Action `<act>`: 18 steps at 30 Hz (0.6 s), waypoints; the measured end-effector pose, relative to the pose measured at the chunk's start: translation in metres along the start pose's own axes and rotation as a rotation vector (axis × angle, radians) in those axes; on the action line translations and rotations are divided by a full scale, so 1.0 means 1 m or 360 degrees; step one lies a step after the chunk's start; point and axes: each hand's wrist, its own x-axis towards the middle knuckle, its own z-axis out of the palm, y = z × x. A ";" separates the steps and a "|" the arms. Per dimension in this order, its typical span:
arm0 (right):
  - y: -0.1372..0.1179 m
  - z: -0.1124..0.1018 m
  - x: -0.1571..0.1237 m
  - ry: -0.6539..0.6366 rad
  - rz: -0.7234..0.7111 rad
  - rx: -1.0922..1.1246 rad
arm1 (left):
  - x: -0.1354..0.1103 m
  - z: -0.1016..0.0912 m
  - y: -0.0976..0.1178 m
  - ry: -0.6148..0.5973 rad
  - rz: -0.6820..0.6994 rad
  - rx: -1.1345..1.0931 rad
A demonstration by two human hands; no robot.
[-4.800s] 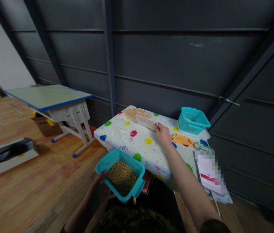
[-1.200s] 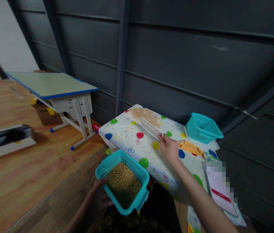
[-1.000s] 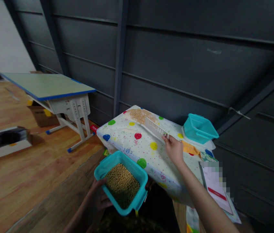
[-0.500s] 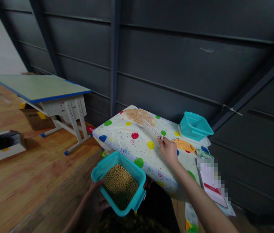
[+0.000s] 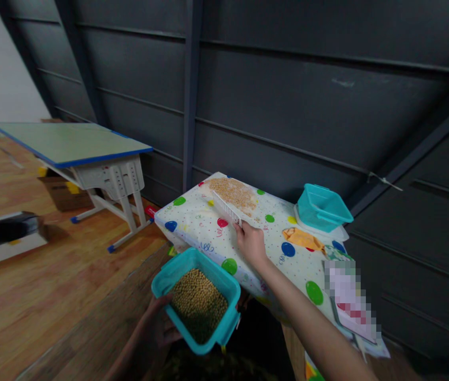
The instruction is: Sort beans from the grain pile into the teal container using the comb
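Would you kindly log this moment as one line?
left hand: holds teal tub of beans | right hand: holds white scraper beside grain pile

desk (image 5: 69,143) left, on wood floor (image 5: 50,286) | teal tub (image 5: 323,207) by wall | orange cloth (image 5: 302,238) beside it

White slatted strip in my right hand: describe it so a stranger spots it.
On the balloon-print table, by the loose bean pile at its far edge, the right hand holds a long, thin white slatted strip. The empty tub and the left hand's bean tub are teal, boxy.
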 end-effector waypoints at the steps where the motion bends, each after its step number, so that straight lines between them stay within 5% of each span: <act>1: 0.000 0.000 0.002 -0.0001 -0.0002 0.0011 | 0.000 0.000 0.001 0.0002 0.0005 0.0010; 11: 0.046 -0.037 0.003 0.0162 0.0133 -0.0083 | -0.012 0.013 0.012 0.0021 -0.0050 0.0026; 18: 0.057 -0.031 -0.018 0.0129 0.0119 -0.0176 | -0.005 0.002 0.002 -0.0061 0.0071 0.0045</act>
